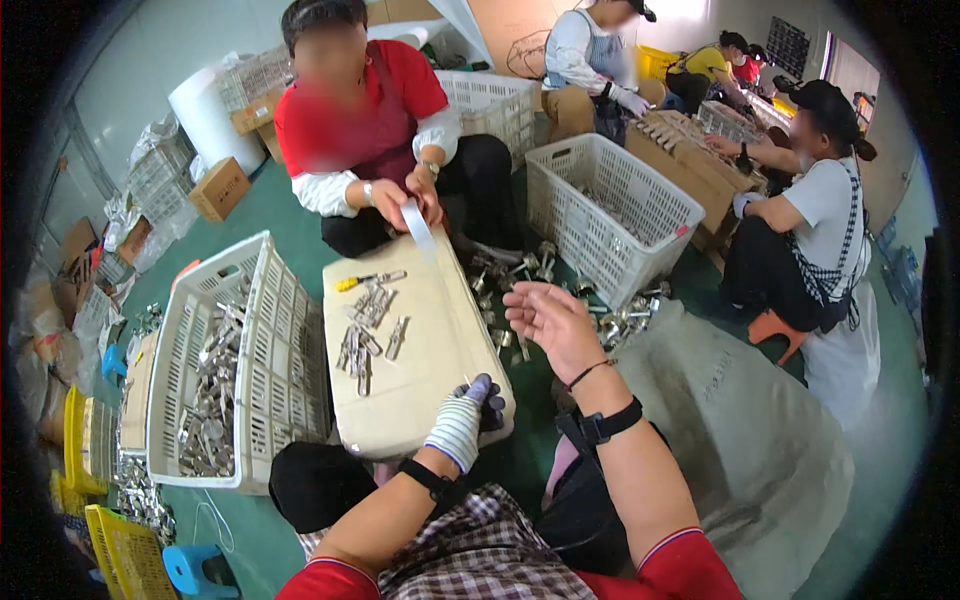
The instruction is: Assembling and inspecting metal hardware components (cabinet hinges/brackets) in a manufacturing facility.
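My left hand (466,418), in a striped glove with dark fingertips, is closed over the near right corner of a cream padded work surface (420,330). A thin bit of something pokes out by its thumb, too small to name. My bare right hand (552,322) hovers just off the right edge of that surface, fingers loosely apart and nothing visible in them. On the surface lie several small metal fittings (366,340) in a loose group. A yellow-handled tool (362,281) lies beyond them.
Left of the surface stands a white crate (258,350) full of metal parts; another white crate (610,215) is at the right. Loose metal parts (610,325) cover the floor beside a large pale sack (740,400). Across sits a co-worker (375,130) holding a pale strip (416,225).
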The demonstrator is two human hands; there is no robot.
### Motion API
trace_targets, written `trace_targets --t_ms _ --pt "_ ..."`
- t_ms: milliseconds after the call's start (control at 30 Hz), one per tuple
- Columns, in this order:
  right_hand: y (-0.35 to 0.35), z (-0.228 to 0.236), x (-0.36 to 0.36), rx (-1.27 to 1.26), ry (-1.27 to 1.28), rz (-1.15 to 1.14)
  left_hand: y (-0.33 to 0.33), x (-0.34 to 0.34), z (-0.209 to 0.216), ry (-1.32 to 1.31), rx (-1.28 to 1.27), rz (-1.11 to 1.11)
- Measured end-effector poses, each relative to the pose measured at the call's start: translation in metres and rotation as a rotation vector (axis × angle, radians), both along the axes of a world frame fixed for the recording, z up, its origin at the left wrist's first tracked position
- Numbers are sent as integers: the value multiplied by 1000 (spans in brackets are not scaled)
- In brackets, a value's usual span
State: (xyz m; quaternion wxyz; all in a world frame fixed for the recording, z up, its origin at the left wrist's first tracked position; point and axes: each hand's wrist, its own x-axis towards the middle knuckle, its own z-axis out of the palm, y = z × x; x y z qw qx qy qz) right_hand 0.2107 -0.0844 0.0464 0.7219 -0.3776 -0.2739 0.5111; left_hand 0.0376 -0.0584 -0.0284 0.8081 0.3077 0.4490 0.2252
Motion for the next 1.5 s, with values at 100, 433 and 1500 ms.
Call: trace_targets --t_ms 100,433,1500 --pt "-11 1 -2 -4 -17 -7 -6 -5 -5 30 42 78" --pt "-26 2 0 -28 -29 -23 -57 3 -52 174 100 -70" --pt "-10 -24 -23 -232 -307 81 -42 21 -105 106 20 98"
